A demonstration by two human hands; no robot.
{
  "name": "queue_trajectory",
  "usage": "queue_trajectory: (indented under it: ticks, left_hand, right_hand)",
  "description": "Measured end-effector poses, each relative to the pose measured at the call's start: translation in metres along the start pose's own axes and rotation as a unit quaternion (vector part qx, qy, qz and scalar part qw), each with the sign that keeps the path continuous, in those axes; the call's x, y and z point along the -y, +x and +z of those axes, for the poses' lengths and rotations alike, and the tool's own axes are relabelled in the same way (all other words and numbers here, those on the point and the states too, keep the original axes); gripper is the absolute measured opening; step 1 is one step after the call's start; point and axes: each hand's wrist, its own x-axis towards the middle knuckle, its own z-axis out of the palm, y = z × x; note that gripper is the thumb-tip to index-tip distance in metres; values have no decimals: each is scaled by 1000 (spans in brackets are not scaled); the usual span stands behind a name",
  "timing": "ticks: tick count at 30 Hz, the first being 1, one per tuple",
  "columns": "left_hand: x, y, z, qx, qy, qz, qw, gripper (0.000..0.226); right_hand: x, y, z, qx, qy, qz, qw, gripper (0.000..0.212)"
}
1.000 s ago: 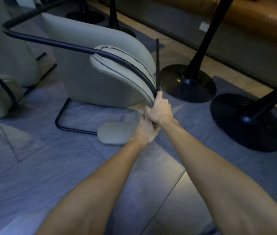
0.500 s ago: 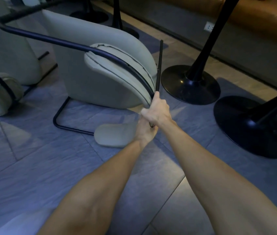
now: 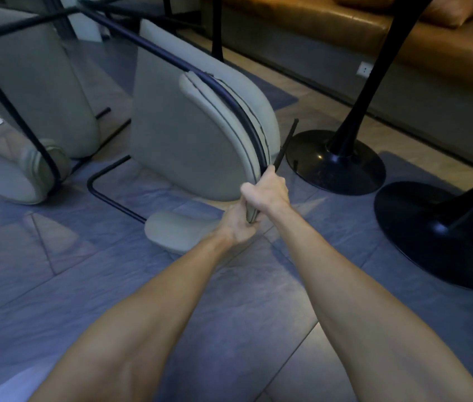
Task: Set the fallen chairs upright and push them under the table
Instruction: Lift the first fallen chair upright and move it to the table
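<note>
A beige padded chair (image 3: 189, 146) with a black tube frame lies tipped on the grey tiled floor, its lower armrest pad (image 3: 180, 232) resting on the tiles. My right hand (image 3: 267, 192) grips the near end of the raised armrest and its black frame tube. Just below it, my left hand (image 3: 236, 226) grips the same armrest tip from underneath. A second beige chair (image 3: 29, 91) lies fallen at the left, apart from both hands.
Two black round table pedestal bases stand on the right, one at the chair's edge (image 3: 336, 163) and a larger one nearer me (image 3: 438, 230). A brown leather sofa (image 3: 345, 27) runs along the back. A wall socket (image 3: 365, 70) sits low behind the pedestals.
Both hands keep their grip on the armrest. The chair has tilted up, its frame tube now rising more steeply to the upper left.
</note>
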Motion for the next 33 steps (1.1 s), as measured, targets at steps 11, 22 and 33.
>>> queue_trajectory:
  ticks: [11,22,33]
  left_hand:
    - [-52,-43,-122,119,72,-19,990,27]
    - [-142,-84,-277,235,81,-48,967,32]
    - [-191,-115,-380,305,160,-86,935,41]
  right_hand:
    - [90,-46,-38,37,27,42,998,63]
    - [222,-100,-112,120,173,220,953,52]
    - [304,-151,-149,188,305,359,862,44]
